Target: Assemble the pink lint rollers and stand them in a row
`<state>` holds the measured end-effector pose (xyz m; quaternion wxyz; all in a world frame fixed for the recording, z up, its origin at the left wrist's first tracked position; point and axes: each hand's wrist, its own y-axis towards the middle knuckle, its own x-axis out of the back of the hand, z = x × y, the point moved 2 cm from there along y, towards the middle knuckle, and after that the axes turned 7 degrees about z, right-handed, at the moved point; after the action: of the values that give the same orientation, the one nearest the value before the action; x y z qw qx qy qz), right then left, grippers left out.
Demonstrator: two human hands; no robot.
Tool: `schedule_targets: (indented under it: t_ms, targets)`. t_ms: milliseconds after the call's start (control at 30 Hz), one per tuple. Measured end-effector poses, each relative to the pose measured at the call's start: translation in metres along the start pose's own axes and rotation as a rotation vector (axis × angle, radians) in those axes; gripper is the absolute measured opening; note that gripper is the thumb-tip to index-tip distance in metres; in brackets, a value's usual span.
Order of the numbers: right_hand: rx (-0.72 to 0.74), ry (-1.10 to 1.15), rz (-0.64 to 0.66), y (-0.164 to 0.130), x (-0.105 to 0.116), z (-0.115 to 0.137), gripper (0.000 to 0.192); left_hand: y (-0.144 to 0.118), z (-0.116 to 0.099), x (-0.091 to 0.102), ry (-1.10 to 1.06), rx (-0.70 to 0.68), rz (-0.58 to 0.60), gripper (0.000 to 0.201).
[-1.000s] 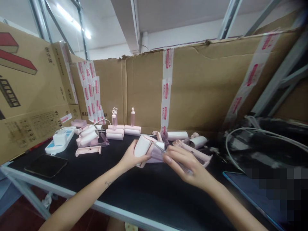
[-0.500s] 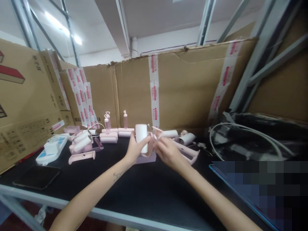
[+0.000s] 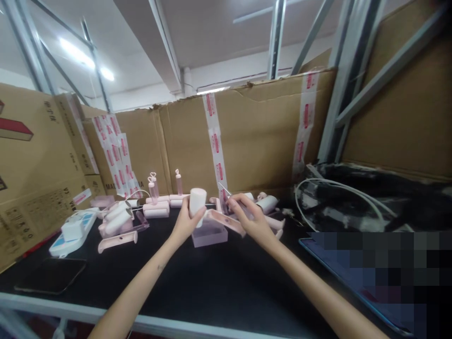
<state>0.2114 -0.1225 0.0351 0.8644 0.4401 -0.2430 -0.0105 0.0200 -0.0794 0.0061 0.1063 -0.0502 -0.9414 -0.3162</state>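
My left hand (image 3: 184, 220) is wrapped round a white cylinder (image 3: 198, 202), held upright above a translucent lilac box (image 3: 211, 237). In my right hand (image 3: 251, 219) is a thin, pointed metal tool (image 3: 225, 189), tip up and to the left; whether it is tweezers or a pick I cannot tell. Between the hands, a long pink half-shell (image 3: 226, 221) slants down to the right, its far end near my right fingers. Whether those fingers touch it is unclear.
Pink shells and white cylinders (image 3: 119, 220) are heaped at left, beside a power strip (image 3: 73, 233) and a phone (image 3: 51, 275). Pink tubes with looped tops (image 3: 178, 182) stand behind. More parts (image 3: 267, 205) and a cable (image 3: 300, 202) lie at right. Cardboard (image 3: 257, 136) walls the back.
My hands have moved apart, and the pink half-shell between them now slants lower. The metal tool shows more clearly in my right hand. The camera view has shifted a little.
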Motion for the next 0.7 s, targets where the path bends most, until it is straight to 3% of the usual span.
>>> schedule_targets:
  t_ms: [100,233,400,700]
  targets:
    - [0.025,0.039,0.015,-0.004,-0.003,0.014,0.012,-0.015,0.003,0.014,0.387,-0.160,0.041,0.050]
    - [0.055,-0.025,0.096,-0.006,-0.012,0.015,0.022,-0.023,0.002,0.015,0.661,-0.259,0.082,0.047]
    - [0.045,-0.029,0.154,-0.008,-0.022,0.008,0.017,-0.027,-0.002,0.010,0.810,-0.363,0.138,0.046]
    - [-0.004,0.018,0.168,-0.009,-0.031,0.003,0.021,-0.028,0.002,0.011,0.972,-0.374,0.161,0.047]
